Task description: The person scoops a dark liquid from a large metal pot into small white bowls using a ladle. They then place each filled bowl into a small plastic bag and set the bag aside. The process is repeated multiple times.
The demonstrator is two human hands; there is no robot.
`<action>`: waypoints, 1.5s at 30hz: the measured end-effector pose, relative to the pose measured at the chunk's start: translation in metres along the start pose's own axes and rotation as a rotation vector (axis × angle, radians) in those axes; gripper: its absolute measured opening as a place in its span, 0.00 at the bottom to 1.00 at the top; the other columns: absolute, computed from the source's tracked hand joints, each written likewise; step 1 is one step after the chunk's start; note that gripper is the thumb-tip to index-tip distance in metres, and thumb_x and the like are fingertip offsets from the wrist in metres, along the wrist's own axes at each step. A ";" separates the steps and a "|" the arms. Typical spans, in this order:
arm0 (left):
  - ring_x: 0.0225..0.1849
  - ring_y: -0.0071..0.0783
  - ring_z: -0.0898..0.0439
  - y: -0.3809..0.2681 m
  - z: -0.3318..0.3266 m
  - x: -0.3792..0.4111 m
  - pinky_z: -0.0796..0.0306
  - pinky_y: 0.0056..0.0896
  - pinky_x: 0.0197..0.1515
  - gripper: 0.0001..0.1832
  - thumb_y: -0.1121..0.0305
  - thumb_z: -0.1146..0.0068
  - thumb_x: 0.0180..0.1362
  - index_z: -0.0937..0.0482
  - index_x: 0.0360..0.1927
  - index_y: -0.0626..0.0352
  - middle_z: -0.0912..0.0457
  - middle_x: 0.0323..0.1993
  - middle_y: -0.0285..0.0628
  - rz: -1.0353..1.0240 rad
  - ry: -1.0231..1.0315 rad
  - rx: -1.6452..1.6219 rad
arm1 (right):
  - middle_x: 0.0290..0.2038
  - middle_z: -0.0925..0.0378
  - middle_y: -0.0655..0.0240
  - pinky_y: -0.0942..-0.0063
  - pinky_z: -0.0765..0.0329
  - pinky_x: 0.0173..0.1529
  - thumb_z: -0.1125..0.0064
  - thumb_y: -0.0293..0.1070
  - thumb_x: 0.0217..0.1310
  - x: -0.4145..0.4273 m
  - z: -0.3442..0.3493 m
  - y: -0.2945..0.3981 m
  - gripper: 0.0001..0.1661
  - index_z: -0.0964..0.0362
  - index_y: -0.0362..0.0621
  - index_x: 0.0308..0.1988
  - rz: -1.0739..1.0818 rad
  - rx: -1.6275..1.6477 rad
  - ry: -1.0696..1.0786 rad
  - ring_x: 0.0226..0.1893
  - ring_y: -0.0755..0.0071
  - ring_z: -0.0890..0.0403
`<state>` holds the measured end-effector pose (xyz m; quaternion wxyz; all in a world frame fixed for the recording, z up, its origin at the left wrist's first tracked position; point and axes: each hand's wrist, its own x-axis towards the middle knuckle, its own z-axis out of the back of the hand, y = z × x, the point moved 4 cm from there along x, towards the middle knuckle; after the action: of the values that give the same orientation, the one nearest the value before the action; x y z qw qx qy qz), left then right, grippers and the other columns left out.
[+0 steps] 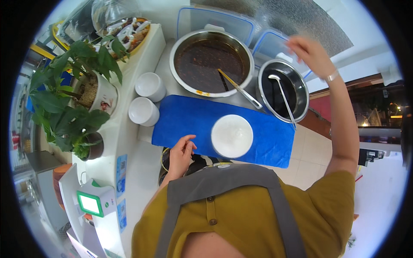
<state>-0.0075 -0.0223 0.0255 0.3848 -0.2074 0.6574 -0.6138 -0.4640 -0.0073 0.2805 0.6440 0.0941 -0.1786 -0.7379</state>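
Observation:
My right hand is raised above and beyond the smaller metal pot, its fingers blurred; whether it holds anything is unclear. My left hand hovers by the front edge of a blue cloth, fingers loosely bent, nothing held. On the cloth stands a white round bowl or stack of bowls. Behind it sits a large metal basin of dark red-brown liquid with flecks, where a ladle with a yellowish part leans on the rim. A white-looking ladle rests in the smaller pot's dark liquid.
Two white bowl stacks stand left of the cloth. Lidded clear plastic containers are behind the basin. A raised white counter on the left bears potted plants, a basket of wrapped items and a green-framed device.

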 end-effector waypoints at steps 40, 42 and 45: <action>0.58 0.46 0.22 0.011 -0.185 -0.037 0.23 0.50 0.57 0.41 0.75 0.49 0.54 0.49 0.73 0.55 0.31 0.61 0.51 0.398 -0.097 -0.710 | 0.30 0.25 0.71 0.81 0.27 0.35 0.51 0.37 0.78 -0.202 -0.120 -0.118 0.16 0.20 0.38 0.47 -0.050 0.564 -0.338 0.30 0.82 0.25; 0.59 0.45 0.23 0.008 -0.189 -0.040 0.24 0.49 0.58 0.40 0.74 0.48 0.55 0.47 0.73 0.54 0.31 0.63 0.50 0.412 -0.069 -0.740 | 0.30 0.25 0.71 0.81 0.27 0.35 0.50 0.37 0.78 -0.195 -0.117 -0.129 0.16 0.20 0.38 0.47 -0.020 0.478 -0.374 0.30 0.81 0.25; 0.61 0.44 0.25 0.009 -0.193 -0.045 0.27 0.47 0.61 0.40 0.71 0.47 0.56 0.45 0.74 0.52 0.32 0.66 0.47 0.443 -0.046 -0.779 | 0.29 0.23 0.71 0.80 0.27 0.33 0.48 0.37 0.76 -0.202 -0.108 -0.147 0.15 0.19 0.38 0.44 -0.116 0.454 -0.396 0.27 0.81 0.25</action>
<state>-0.1250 0.1372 0.0185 0.4147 -0.2046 0.8594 -0.2183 -0.5282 0.1915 0.1063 0.5158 0.0999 -0.4555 -0.7187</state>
